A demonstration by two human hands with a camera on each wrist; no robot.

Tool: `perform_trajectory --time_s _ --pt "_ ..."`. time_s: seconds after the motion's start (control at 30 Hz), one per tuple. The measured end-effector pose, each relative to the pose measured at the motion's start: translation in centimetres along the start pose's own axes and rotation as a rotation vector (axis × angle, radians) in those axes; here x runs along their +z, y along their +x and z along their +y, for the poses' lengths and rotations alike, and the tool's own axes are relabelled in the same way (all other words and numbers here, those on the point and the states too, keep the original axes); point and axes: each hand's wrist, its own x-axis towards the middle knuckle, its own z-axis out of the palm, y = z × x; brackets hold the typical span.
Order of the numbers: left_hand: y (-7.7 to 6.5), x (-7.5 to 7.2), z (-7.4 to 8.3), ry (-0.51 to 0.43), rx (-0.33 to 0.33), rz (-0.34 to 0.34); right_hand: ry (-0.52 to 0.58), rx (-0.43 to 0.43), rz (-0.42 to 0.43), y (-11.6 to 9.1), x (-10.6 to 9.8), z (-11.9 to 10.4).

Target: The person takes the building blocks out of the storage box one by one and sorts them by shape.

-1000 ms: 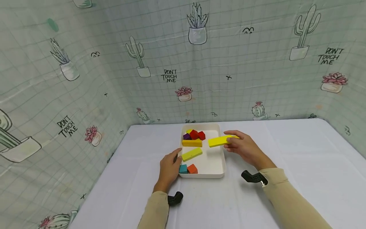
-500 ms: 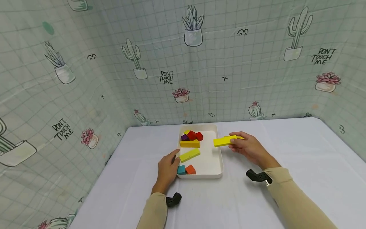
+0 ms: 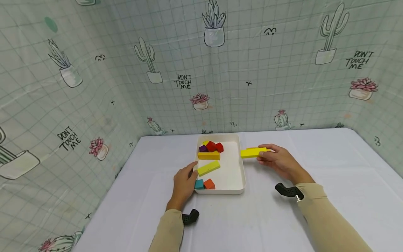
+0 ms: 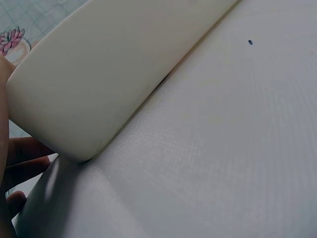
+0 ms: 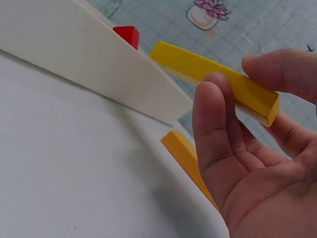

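Note:
In the head view my right hand (image 3: pixel 281 162) is just right of the white tray (image 3: pixel 233 176). Thumb and fingertips pinch a long yellow block (image 3: pixel 253 153), whose far end reaches the tray's right rim. Behind and below that hand, a second orange-yellow block (image 5: pixel 183 152) shows on the table in the right wrist view, partly hidden by the fingers. My left hand (image 3: pixel 184 183) holds the tray's left edge; its fingers (image 4: pixel 29 149) show beside the tray's corner in the left wrist view.
Inside the tray lie a light yellow block (image 3: pixel 209 168), an orange-yellow block (image 3: pixel 209 155), red blocks (image 3: pixel 211 146), a purple block (image 3: pixel 203 148), a teal block (image 3: pixel 199 184) and an orange block (image 3: pixel 209 184). A patterned cloth wall (image 3: pixel 233 105) borders the table.
The right hand has moved right with the yellow block, from above the tray's inside to beside its right rim. The left hand stays at the tray's left edge.

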Motion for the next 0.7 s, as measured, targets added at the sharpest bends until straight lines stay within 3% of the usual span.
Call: perform_trajectory --time_s 0.13,0.4,0.7 --pt "0.1 0.0 0.0 -0.004 -0.006 -0.002 0.010 -0.004 -0.004 -0.1 -0.7 0.0" --pt "0.2 0.2 0.0 0.000 0.013 0.006 -0.027 0.055 0.089 -0.3 -2.3 0.2" --pt "0.1 0.0 0.1 -0.009 0.005 0.005 -0.024 0.103 0.094 -0.1 -2.6 0.5"
